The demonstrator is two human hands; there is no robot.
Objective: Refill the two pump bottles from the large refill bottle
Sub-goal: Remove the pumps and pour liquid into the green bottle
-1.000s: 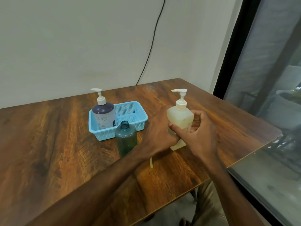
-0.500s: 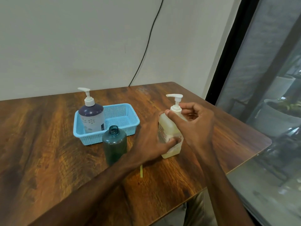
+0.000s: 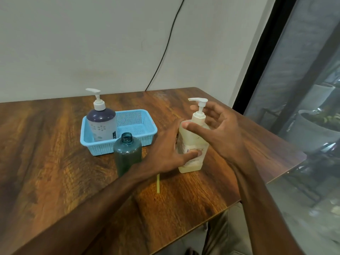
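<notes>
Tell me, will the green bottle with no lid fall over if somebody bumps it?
Probably yes. The green bottle stands tall on a narrow base, so a sideways bump may tip it. Being round, it would likely roll on the table. Its mouth is open, so anything inside could spill; how full it is cannot be told.

Your bench [image 3: 55,162] is dark brown wood with streaky orange grain. On it you have a pale blue mesh basket [image 3: 136,124], a bottle [image 3: 102,124] with a dark purple shoulder, grey body, white flower print and white pump, a see-through teal bottle [image 3: 127,153], and a cloudy cream bottle [image 3: 193,142] with a white pump. A yellow strip [image 3: 157,183] lies before you.
</notes>
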